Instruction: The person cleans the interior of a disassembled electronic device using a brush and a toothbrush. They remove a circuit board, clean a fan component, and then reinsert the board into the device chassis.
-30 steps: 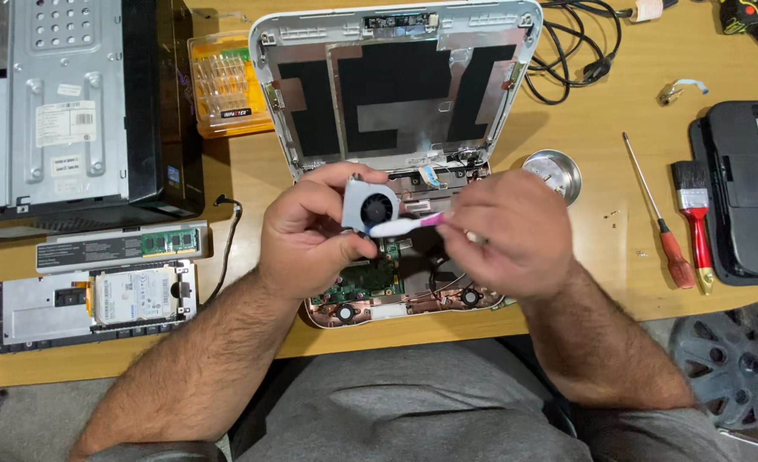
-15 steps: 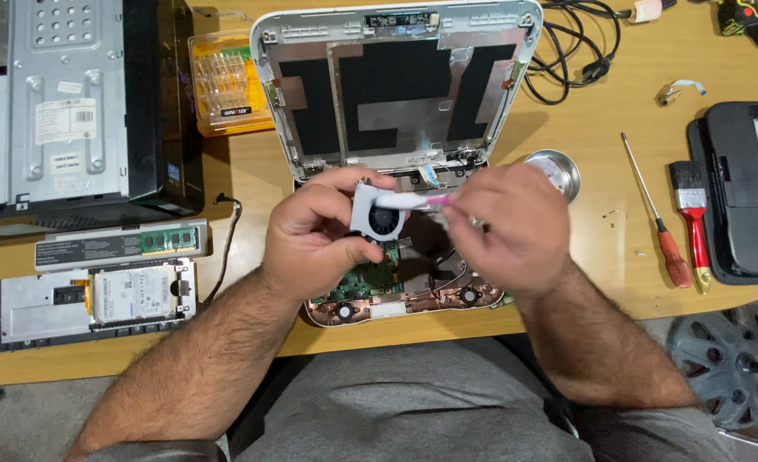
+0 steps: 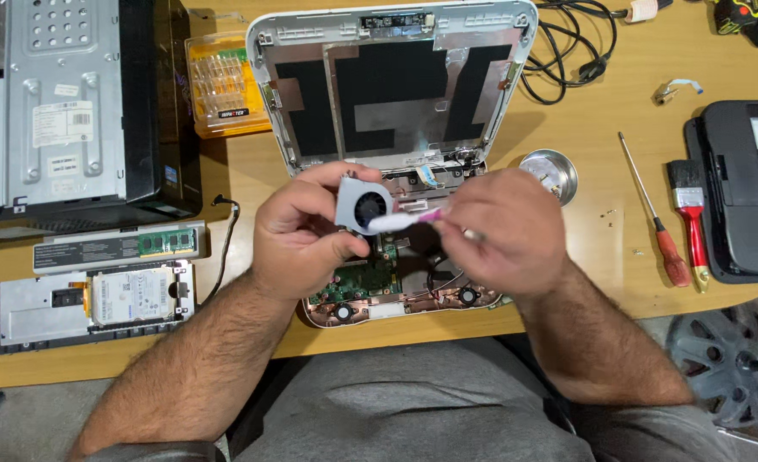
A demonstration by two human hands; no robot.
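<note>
My left hand [image 3: 306, 235] grips a small grey cooling fan [image 3: 363, 205] and holds it up above an opened white laptop [image 3: 396, 94]. My right hand [image 3: 503, 231] holds a pink and white brush [image 3: 404, 220] whose white end touches the fan's round opening. Under both hands lies the laptop's base with its green circuit board [image 3: 363, 281] showing. The laptop's lid stands open behind, its black inner panels bare.
A black and grey desktop case [image 3: 71, 111] stands at the far left, with a memory stick [image 3: 167, 242] and a hard drive in a tray [image 3: 88, 299] below it. A yellow bit box [image 3: 222, 85], a metal bowl [image 3: 558, 175], a red screwdriver [image 3: 652, 222], a red paintbrush [image 3: 691, 222] and another black device [image 3: 746, 188] surround the laptop.
Both hands have risen slightly with the fan and brush. The fan is tilted more upright toward me, and the brush tip has shifted across its opening.
</note>
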